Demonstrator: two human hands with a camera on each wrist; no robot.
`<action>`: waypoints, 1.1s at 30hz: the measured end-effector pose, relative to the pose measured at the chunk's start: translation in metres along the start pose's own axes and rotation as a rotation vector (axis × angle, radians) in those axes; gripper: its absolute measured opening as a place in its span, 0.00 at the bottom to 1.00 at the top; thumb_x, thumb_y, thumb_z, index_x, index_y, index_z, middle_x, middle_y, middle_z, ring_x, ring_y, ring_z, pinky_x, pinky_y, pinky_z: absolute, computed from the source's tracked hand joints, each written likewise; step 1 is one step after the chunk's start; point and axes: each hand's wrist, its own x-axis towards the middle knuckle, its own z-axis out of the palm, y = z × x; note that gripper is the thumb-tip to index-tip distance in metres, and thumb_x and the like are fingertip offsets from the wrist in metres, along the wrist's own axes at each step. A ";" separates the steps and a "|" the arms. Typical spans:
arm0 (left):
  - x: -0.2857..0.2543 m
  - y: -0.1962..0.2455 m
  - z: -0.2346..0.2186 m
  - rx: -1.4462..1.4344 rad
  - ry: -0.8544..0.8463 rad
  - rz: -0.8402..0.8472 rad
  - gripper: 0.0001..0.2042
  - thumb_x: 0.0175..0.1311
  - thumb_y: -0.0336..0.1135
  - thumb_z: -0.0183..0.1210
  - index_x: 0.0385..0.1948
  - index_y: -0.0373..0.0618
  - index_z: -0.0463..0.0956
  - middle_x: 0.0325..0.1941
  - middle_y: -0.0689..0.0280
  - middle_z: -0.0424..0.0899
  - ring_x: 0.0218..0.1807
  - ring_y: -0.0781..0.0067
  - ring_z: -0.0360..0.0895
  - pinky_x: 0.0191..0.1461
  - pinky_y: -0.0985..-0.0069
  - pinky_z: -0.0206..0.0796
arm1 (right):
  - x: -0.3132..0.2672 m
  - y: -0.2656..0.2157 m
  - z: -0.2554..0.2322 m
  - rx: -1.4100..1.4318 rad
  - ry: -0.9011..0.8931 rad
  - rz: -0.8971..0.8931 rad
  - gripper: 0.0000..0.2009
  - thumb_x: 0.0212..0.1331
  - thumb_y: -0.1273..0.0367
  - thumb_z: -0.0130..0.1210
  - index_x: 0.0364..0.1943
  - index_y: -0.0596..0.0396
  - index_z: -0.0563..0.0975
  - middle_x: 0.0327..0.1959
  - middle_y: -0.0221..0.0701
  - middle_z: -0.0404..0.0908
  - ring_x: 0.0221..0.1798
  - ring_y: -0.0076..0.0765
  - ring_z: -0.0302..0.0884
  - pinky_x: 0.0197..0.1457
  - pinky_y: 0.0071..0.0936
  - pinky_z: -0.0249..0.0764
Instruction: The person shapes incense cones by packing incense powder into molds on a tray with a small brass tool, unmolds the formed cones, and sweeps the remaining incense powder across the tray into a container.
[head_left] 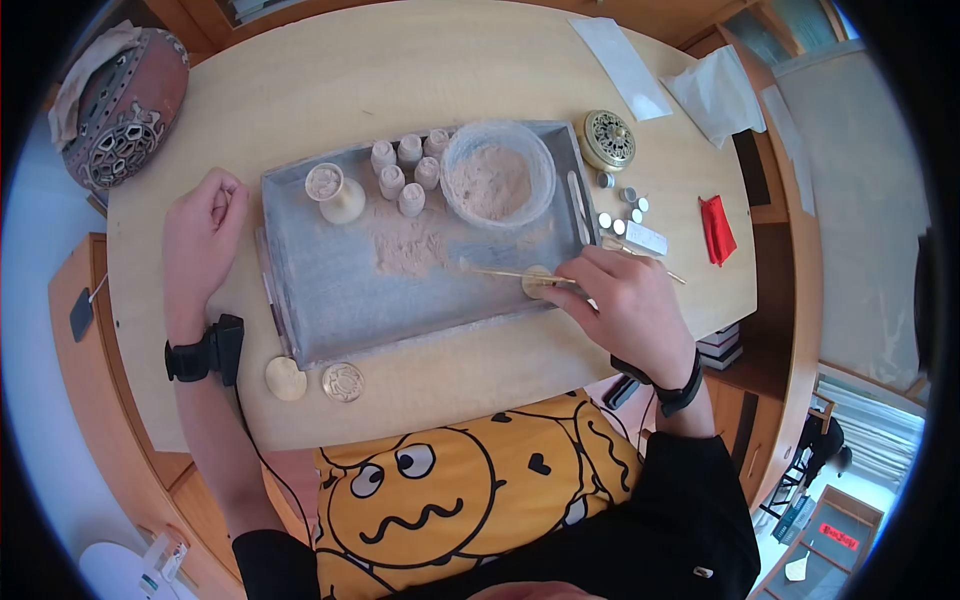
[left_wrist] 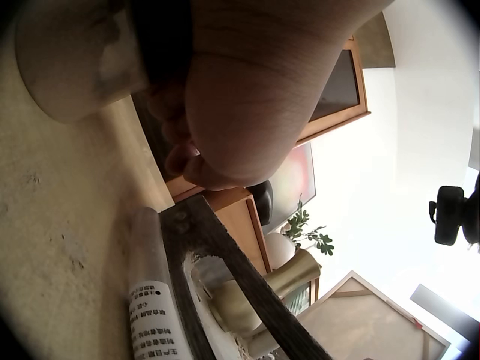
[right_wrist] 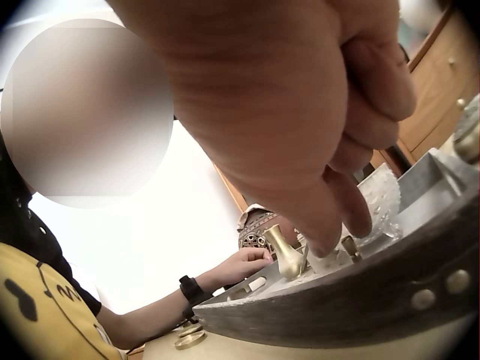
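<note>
My right hand (head_left: 630, 300) is over the tray's near right corner, pinching a thin brass stick (head_left: 500, 272) between thumb and fingers. The stick's pale end points left over the grey tray (head_left: 350, 310). Close by the fingertips is a round brass disc (head_left: 533, 288), partly covered by the stick. In the right wrist view a small brass knob (right_wrist: 350, 247) shows just beyond the fingertips. My left hand (head_left: 208, 215) rests on the table left of the tray, fingers loosely curled and holding nothing. Pale powder (head_left: 408, 250) is spread on the tray floor.
In the tray stand a brass vase (head_left: 345, 203), several small powder-topped jars (head_left: 411, 199) and a clear bowl (head_left: 548, 165) of powder. Right of it lie a pierced brass censer (head_left: 607, 140), small tins and a red pouch (head_left: 717, 230). Two brass discs (head_left: 344, 382) lie in front.
</note>
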 end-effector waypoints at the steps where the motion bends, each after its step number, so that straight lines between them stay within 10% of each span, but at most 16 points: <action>1: 0.001 0.000 -0.001 0.001 0.005 0.000 0.08 0.68 0.32 0.58 0.33 0.37 0.74 0.16 0.64 0.58 0.19 0.74 0.56 0.26 0.71 0.52 | 0.001 0.000 -0.001 -0.006 -0.009 -0.001 0.09 0.54 0.67 0.67 0.25 0.54 0.77 0.23 0.30 0.76 0.24 0.38 0.79 0.26 0.33 0.74; 33: 0.001 0.000 0.001 0.013 -0.013 -0.011 0.09 0.70 0.32 0.57 0.32 0.36 0.73 0.17 0.66 0.56 0.21 0.77 0.54 0.26 0.72 0.50 | -0.017 0.023 -0.010 -0.207 -0.007 0.077 0.09 0.56 0.67 0.66 0.26 0.54 0.77 0.23 0.30 0.75 0.24 0.39 0.78 0.26 0.32 0.73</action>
